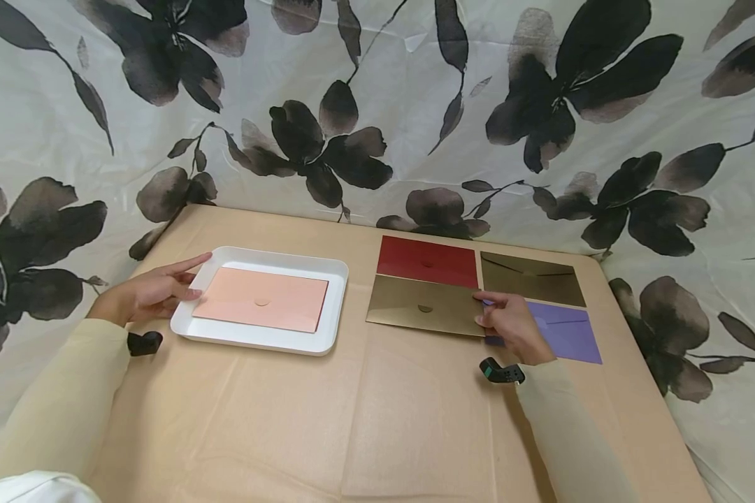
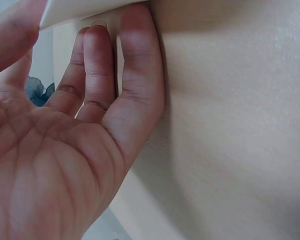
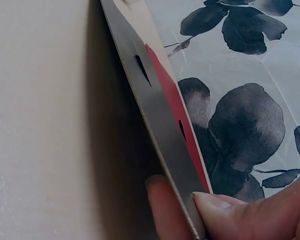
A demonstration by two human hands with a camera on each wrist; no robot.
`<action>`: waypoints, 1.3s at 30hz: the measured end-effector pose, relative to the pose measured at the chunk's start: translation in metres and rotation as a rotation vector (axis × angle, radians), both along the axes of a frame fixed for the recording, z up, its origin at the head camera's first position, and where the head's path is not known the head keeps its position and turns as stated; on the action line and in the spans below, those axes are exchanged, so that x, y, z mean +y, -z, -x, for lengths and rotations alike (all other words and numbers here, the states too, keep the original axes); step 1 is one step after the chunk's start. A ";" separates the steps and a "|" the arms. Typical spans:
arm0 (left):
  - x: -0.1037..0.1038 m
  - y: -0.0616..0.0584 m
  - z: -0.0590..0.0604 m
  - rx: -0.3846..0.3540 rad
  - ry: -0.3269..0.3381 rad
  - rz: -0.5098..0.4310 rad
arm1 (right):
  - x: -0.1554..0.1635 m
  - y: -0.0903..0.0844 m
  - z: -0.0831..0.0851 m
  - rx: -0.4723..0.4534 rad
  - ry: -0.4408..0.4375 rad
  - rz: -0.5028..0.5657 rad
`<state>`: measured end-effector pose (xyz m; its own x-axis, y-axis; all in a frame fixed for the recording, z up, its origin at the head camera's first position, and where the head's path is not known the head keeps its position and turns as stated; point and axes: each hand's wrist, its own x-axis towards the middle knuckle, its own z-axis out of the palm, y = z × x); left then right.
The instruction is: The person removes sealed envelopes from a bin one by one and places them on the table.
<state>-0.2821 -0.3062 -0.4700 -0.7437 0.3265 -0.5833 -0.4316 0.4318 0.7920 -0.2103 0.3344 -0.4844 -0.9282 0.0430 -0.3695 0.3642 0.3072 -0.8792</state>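
Note:
My left hand (image 1: 154, 293) grips the left edge of a white tray (image 1: 338, 300), thumb at the rim and other fingers low beside and under it. A pink envelope (image 1: 261, 300) lies flat in the tray, flap seal facing up. My right hand (image 1: 512, 325) pinches the right end of a gold envelope (image 1: 424, 306). In the right wrist view the thumb (image 3: 255, 215) presses one face of this envelope (image 3: 157, 115), and a finger is behind it. Its near edge appears raised off the table, with shadow beneath.
Behind the gold envelope lies a red envelope (image 1: 426, 258). To the right are a darker bronze envelope (image 1: 531, 276) and a purple envelope (image 1: 566, 328), partly covered by my right hand. The beige table (image 1: 352, 419) ends at a floral cloth (image 1: 415, 140) behind.

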 end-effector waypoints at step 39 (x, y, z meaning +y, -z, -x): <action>0.001 0.000 0.000 -0.009 -0.019 0.027 | 0.000 0.003 0.008 -0.084 0.000 -0.111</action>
<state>-0.2822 -0.3057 -0.4696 -0.7444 0.2964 -0.5984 -0.4472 0.4443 0.7763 -0.2184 0.3347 -0.4871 -0.8942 0.0875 -0.4391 0.4351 0.4008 -0.8062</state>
